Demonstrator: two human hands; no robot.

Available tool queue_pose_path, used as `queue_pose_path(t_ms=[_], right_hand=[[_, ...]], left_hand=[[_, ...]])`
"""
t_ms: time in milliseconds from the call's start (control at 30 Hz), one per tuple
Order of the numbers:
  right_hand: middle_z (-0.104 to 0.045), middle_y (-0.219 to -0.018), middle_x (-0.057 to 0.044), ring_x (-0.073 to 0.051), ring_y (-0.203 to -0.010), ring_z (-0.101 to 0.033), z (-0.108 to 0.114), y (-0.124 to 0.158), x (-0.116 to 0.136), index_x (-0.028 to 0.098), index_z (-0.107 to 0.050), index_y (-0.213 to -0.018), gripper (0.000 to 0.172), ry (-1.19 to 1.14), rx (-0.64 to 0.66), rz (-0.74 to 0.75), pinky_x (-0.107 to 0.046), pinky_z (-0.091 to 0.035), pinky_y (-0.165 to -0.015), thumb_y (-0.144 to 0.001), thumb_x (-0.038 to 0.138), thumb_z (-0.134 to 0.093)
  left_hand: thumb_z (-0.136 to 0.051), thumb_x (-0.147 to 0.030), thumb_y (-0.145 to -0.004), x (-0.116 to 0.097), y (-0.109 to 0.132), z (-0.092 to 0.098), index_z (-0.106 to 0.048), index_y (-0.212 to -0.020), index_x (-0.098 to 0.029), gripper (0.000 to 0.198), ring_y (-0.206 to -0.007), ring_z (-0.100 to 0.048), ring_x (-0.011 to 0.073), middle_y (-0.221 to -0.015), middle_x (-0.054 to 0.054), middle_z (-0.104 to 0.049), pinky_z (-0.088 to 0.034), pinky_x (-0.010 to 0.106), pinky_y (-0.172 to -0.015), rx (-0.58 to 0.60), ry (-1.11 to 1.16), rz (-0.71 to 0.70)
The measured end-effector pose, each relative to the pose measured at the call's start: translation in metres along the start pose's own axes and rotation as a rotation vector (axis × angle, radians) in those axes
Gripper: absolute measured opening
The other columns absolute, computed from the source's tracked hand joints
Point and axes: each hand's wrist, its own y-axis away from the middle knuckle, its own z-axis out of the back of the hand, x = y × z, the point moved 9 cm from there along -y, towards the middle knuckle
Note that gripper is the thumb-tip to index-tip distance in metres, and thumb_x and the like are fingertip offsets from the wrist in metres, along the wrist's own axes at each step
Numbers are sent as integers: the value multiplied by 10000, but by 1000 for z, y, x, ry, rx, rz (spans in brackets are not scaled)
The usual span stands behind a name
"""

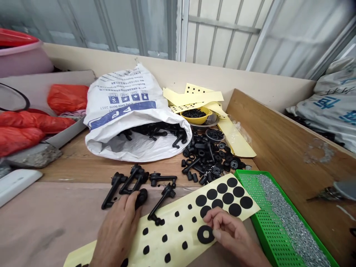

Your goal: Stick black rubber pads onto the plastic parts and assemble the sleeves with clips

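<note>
My left hand (118,226) is closed round a black crank handle (141,198), with its round end showing beyond the fingers and the rest hidden. A pale yellow backing sheet (155,246) lies under both hands, bearing black round stickers (221,188) at its right end and small black dots further left. Over this sheet, my right hand (236,235) pinches the edge of a black ring-shaped sticker (205,234) between thumb and fingers; yellow shows through its hole. Another crank handle (161,204) rests on the sheet, and several more crank handles (132,180) lie just beyond my left hand.
Behind, a white woven sack (125,92) opens toward me with black handles inside. Loose black parts (208,155) are heaped beside it, near a yellow bowl (196,116). A green basket (258,218) of small metal pieces stands at right, by a wooden board (292,148).
</note>
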Motion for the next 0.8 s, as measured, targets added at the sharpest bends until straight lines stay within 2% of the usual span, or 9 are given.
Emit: queue_pose_path(t_ms=[67, 133, 200, 267, 333, 467, 600, 700, 800], right_hand=[[-581, -927, -83, -214, -868, -548, -1, 0, 0, 193, -480, -659, 193, 4, 1, 2, -324, -443, -759, -758, 336, -565], [-581, -928, -83, -214, -865, -545, -1, 2, 2, 194, -483, -658, 204, -10, 6, -1, -322, -441, -756, -755, 349, -572], [-579, -939, -81, -211, -867, -537, -1, 4, 5, 195, -489, -662, 210, -62, 6, -21, -317, -435, -761, -750, 362, -581], [-576, -954, -76, -209, -890, -527, -1, 4, 10, 195, -495, -666, 210, -139, 1, -48, -308, -423, -775, -739, 366, -593], [-574, -960, -71, -211, -922, -519, -3, 2, 16, 194, -497, -662, 209, -199, -4, -70, -301, -411, -788, -722, 362, -607], [-576, -942, -71, -212, -922, -518, -12, -6, 26, 184, -501, -637, 207, -243, 7, -78, -303, -395, -801, -691, 338, -629], [-581, -929, -61, -191, -879, -520, -19, -11, 26, 176, -525, -645, 176, -277, 31, -81, -277, -392, -750, -686, 300, -643], [-579, -920, -57, -178, -857, -518, -22, -12, 23, 172, -532, -645, 170, -279, 34, -89, -268, -394, -732, -696, 292, -641], [-575, -919, -58, -172, -841, -517, -21, -11, 18, 172, -529, -643, 175, -254, 17, -117, -263, -402, -709, -698, 297, -639]], left_hand=[[-295, -337, -895, 7, 0, -2, -455, -1180, -118, 393, -908, -618, 285, -1027, 154, -616, -496, 385, -747, 30, 51, 60], [-336, -389, -877, 19, 2, -4, -395, -1249, -156, 444, -852, -647, 276, -1018, 135, -644, -504, 363, -688, 101, 168, 219], [-393, -452, -848, 22, 6, -5, -348, -1280, -195, 505, -758, -658, 242, -925, 90, -672, -498, 319, -628, 183, 397, 374], [-393, -498, -843, 6, 11, -9, -310, -1295, -210, 542, -667, -638, 206, -784, 38, -671, -477, 280, -576, 308, 703, 447], [-351, -510, -862, -20, 16, -15, -287, -1315, -211, 547, -615, -607, 184, -688, 0, -648, -455, 264, -552, 473, 966, 480], [-418, -459, -825, -66, 30, -31, -372, -1298, -189, 546, -577, -558, 147, -696, -11, -634, -434, 254, -579, 713, 1263, 547], [-578, -359, -690, -95, 37, -46, -485, -1202, -144, 563, -528, -477, 92, -826, 15, -648, -411, 224, -541, 789, 1432, 572], [-599, -282, -651, -102, 37, -50, -511, -1174, -118, 555, -523, -455, 81, -878, 37, -656, -409, 215, -518, 788, 1440, 564], [-554, -250, -661, -105, 36, -52, -525, -1185, -120, 540, -516, -478, 94, -804, 17, -645, -426, 233, -533, 807, 1380, 500]])
